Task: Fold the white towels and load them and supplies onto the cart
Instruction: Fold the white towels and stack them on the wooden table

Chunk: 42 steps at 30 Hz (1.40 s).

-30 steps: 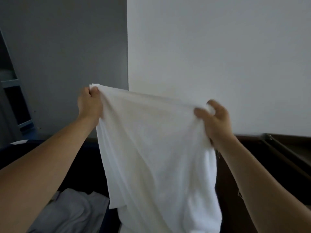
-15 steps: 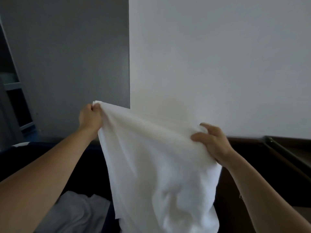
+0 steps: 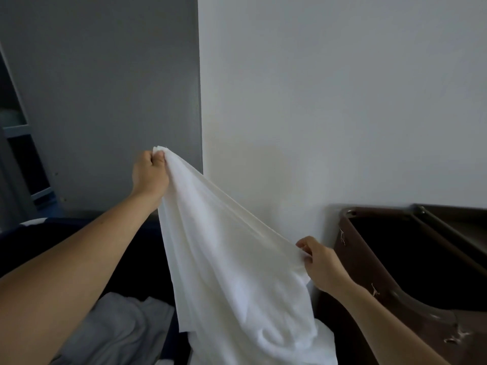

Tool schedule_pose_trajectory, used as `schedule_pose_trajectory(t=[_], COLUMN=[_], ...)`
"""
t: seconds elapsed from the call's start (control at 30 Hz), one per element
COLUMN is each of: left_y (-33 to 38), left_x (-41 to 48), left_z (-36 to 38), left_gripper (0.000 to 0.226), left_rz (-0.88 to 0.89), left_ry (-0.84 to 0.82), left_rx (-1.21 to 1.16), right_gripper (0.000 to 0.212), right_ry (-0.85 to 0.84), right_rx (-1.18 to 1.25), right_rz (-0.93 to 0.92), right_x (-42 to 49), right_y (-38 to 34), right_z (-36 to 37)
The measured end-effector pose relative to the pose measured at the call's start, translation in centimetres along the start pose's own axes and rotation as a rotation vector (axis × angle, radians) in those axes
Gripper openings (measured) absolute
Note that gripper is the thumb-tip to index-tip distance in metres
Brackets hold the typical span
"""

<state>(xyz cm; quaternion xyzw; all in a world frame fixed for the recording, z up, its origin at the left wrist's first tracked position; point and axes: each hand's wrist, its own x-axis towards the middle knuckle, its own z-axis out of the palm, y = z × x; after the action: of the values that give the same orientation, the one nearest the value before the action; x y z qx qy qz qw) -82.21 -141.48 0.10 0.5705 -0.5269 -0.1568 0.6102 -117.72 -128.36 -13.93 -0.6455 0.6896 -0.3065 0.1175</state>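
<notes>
In front of the wall (image 3: 342, 101), the towel (image 3: 232, 259) hangs between both hands. The left hand (image 3: 150, 175) pinches one corner high, and the right hand (image 3: 322, 264) grasps the edge lower. It looks soft, light and limp; corners give the best hold.

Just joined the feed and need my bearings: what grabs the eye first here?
The white towel fills the centre, held up in the air by both hands. The left hand grips a corner high up, and the right hand pinches the edge lower down. A dark brown tub stands at the right, and grey cloth lies at lower left.
</notes>
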Motion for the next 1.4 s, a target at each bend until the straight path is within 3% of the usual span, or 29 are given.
schedule_pose_trajectory(t=[0.1, 0.2, 0.37, 0.53, 0.63, 0.8, 0.97, 1.13, 1.23, 1.3, 1.4], left_y=[0.4, 0.6, 0.6, 0.9, 0.8, 0.0, 0.0, -1.2, -2.3, -3.3, -4.9], left_x=[0.0, 0.2, 0.1, -0.3, -0.3, -0.2, -0.3, 0.5, 1.4, 1.9, 2.0], left_z=[0.1, 0.0, -0.3, -0.3, -0.5, -0.7, -0.5, -1.3, -2.2, -2.8, -2.9], left_gripper=[0.034, 0.038, 0.034, 0.036, 0.035, 0.036, 0.038, 0.041, 0.038, 0.037, 0.037], left_rz=[0.03, 0.027, 0.05, 0.089, 0.079, 0.073, 0.093, 0.05, -0.012, -0.056, -0.108], left_ry=[0.001, -0.002, 0.003, -0.005, -0.003, 0.004, -0.003, 0.039, 0.091, 0.105, 0.071], left_rx=[-0.01, -0.014, -0.023, -0.021, -0.009, -0.003, -0.004, 0.018, 0.072, 0.114, 0.159], right_gripper=[0.044, 0.039, 0.052, 0.075, 0.068, 0.068, 0.054, 0.064, 0.048, 0.034, 0.031], right_ry=[0.121, 0.065, -0.123, -0.523, -0.683, -0.77, -0.752, -0.725, -0.602, -0.449, -0.232], right_rx=[0.039, -0.157, -0.193, -0.119, -0.062, -0.024, -0.146, -0.23, -0.191, 0.001, 0.143], right_rz=[-0.218, -0.433, -0.251, -0.178, -0.181, -0.238, -0.326, -0.224, -0.173, -0.107, -0.092], right_x=[-0.6, -0.8, 0.0, 1.2, 1.0, 0.3, 0.5, 0.1, 0.9, 1.4, 1.8], right_y=[-0.1, 0.6, -0.3, -3.2, -4.2, -5.4, -7.3, -6.0, -3.9, -1.9, 0.0], right_z=[0.9, 2.2, 2.7, 3.1, 3.7, 4.9, 5.7, 5.4, 2.7, 0.3, -2.9])
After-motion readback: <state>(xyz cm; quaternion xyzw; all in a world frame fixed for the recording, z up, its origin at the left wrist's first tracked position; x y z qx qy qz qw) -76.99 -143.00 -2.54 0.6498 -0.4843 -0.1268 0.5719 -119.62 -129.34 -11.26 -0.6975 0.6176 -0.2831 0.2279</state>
